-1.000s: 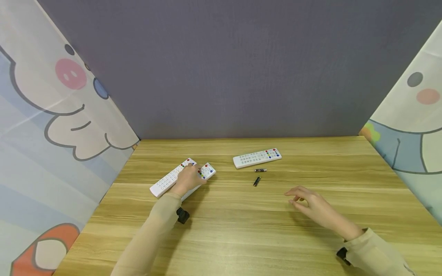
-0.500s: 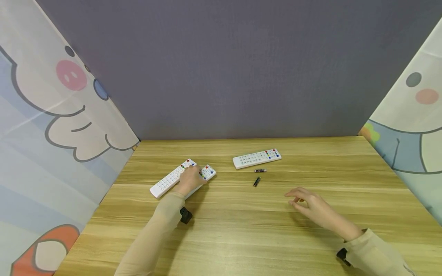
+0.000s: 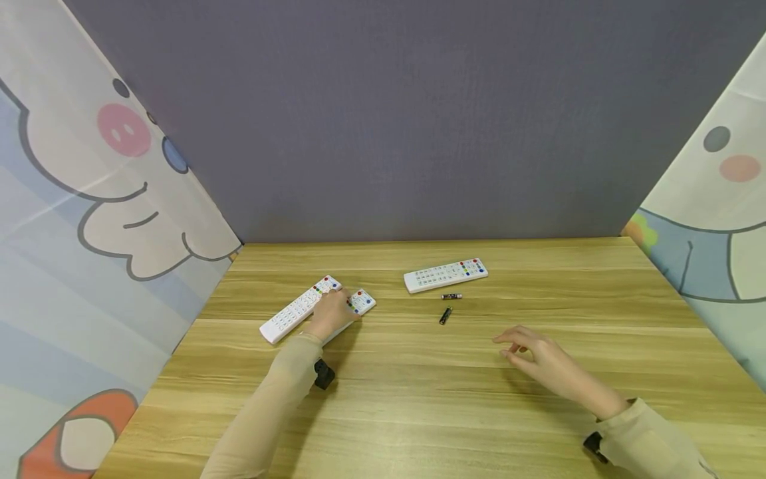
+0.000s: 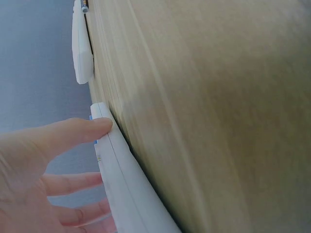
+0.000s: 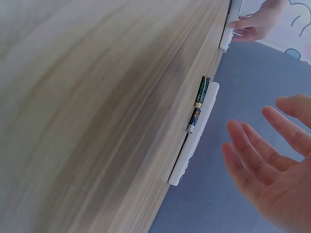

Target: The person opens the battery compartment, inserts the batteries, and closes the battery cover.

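Held remote (image 3: 363, 302), head view: sits left of the far remote (image 3: 445, 275) (landmark) and nearer the person. Left hand (image 3: 331, 313) lies over it, hiding its middle. Neighbour remote (image 3: 293, 316) is farther left of the landmark, roughly parallel to the held one; whether the two touch cannot be told. Crosswise battery (image 3: 451, 297) and slanted battery (image 3: 445, 315) lie loose just on the landmark's near side. Right hand (image 3: 541, 356) is to the landmark's right, nearer the person.

Left wrist view: thumb on one side edge of the held remote, other fingers reaching over to the opposite edge; a spanning grip. Remote appears down on the table (image 3: 449, 412). Step, as judged: lining it up beside its neighbour. Next move would call for a level hold, then spreading thumb and fingers without nudging either remote.

Right wrist view: right fingers loosely bent, well spread, holding nothing.

Count: remotes, three; batteries, two; hands, two.
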`<state>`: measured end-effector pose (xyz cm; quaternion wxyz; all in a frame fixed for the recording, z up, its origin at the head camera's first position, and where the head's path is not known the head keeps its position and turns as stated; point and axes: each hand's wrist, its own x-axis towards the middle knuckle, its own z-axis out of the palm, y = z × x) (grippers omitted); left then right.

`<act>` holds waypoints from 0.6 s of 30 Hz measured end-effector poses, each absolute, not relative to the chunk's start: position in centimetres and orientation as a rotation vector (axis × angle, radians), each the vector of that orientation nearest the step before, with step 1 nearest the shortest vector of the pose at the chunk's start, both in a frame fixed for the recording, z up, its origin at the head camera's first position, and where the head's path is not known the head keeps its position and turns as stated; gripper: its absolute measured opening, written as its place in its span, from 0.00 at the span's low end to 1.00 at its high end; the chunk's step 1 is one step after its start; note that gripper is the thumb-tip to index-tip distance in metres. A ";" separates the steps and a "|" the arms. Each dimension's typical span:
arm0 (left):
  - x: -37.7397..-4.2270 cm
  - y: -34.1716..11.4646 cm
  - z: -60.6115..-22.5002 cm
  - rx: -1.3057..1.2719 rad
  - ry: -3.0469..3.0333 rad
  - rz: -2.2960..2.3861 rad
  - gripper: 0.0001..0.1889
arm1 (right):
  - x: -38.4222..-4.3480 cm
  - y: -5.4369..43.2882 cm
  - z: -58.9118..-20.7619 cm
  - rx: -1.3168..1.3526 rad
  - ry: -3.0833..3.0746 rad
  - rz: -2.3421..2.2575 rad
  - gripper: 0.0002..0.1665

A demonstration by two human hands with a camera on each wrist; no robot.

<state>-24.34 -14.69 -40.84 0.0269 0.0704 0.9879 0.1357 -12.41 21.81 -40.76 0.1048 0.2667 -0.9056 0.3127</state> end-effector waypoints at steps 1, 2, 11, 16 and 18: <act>-24.3 -14.7 -40.8 0.220 3.052 0.418 0.30 | -12.4 21.8 -40.8 0.784 -2.675 0.922 0.12; -24.3 -14.7 -40.8 0.221 3.050 0.420 0.29 | -12.4 21.8 -40.8 0.781 -2.680 0.924 0.12; -24.6 -14.0 -40.5 0.263 3.091 0.488 0.21 | -12.4 21.7 -40.8 0.779 -2.692 0.940 0.12; -25.0 -12.9 -40.3 0.323 3.141 0.588 0.19 | -12.4 21.7 -40.8 0.776 -2.689 0.952 0.12; -25.1 -12.4 -40.3 0.366 3.150 0.621 0.19 | -12.3 21.7 -40.8 0.770 -2.696 0.954 0.12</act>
